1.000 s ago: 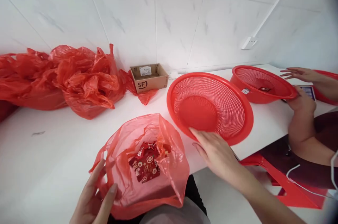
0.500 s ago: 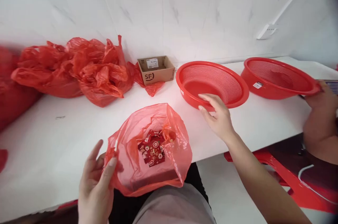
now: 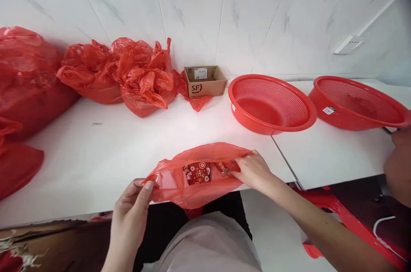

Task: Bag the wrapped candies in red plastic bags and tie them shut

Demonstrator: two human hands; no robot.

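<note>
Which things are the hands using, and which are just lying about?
In use:
open red bag, left hand pinching it, right hand at its mouth
patterned red packet inside
maybe the nearer red basket

Seemingly just lying about:
cardboard box
bunched red bags

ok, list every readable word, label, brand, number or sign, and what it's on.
"SF": front of the cardboard box.
White label inside it: too small to read.
Stickers on left basket and right basket: too small.
Gold markings on the red packet in the bag: too blurred.
</note>
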